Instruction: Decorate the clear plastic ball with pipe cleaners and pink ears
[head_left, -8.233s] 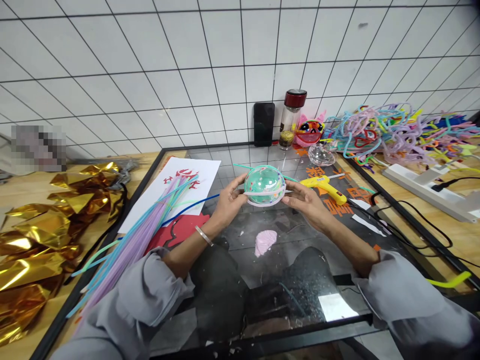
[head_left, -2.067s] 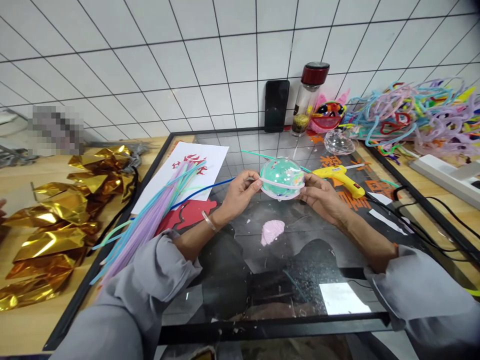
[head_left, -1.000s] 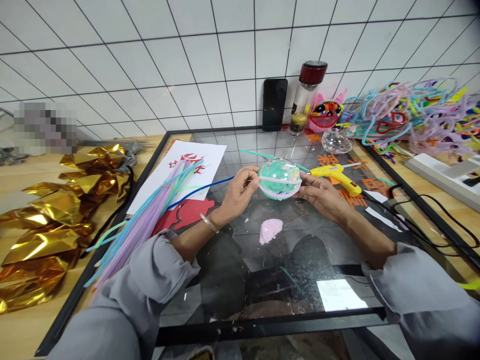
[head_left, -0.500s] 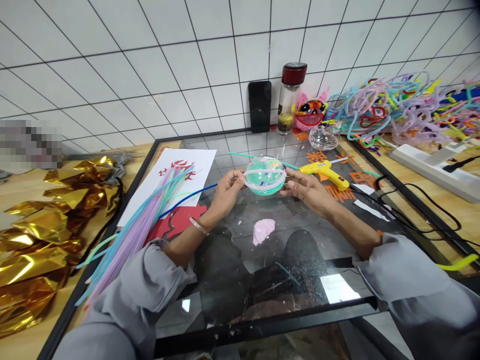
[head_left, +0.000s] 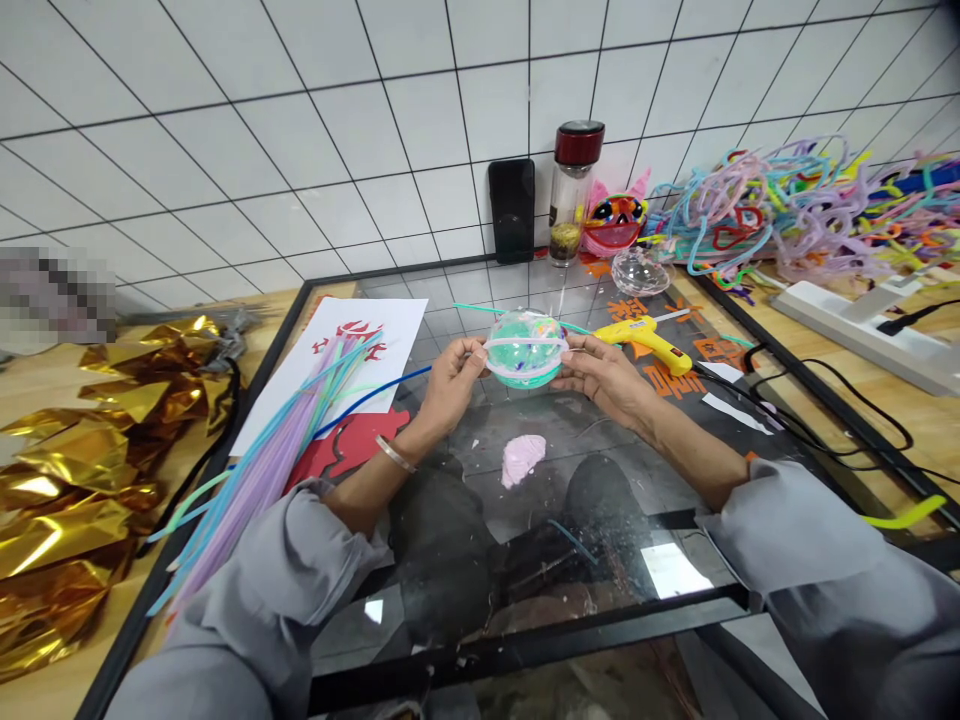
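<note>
Above the glass tabletop I hold a clear plastic ball [head_left: 525, 365] with turquoise material inside and small colourful bits at its upper right. A pale lilac pipe cleaner [head_left: 517, 344] runs across its front. My left hand [head_left: 452, 385] pinches the left end of this band against the ball. At the right side, my right hand [head_left: 606, 380] grips the ball and band with thumb and fingers. Below them on the glass lies a pink lump [head_left: 523, 460] that looks like soft clay. A yellow glue gun [head_left: 645, 340] rests just beyond my right hand.
Pipe cleaners [head_left: 262, 480] lie bundled over white paper [head_left: 405, 330] and a red cut-out [head_left: 352, 440]. Gold foil [head_left: 90, 450] is at far left. Behind stand a phone [head_left: 512, 210], a bottle [head_left: 574, 195] and a clear half-shell [head_left: 640, 272]. A power strip [head_left: 862, 330] sits right.
The view has shifted slightly. My right fingers have closed in nearer the ball's right side, and the lilac band now lies closer against it. Both hands keep hold.
</note>
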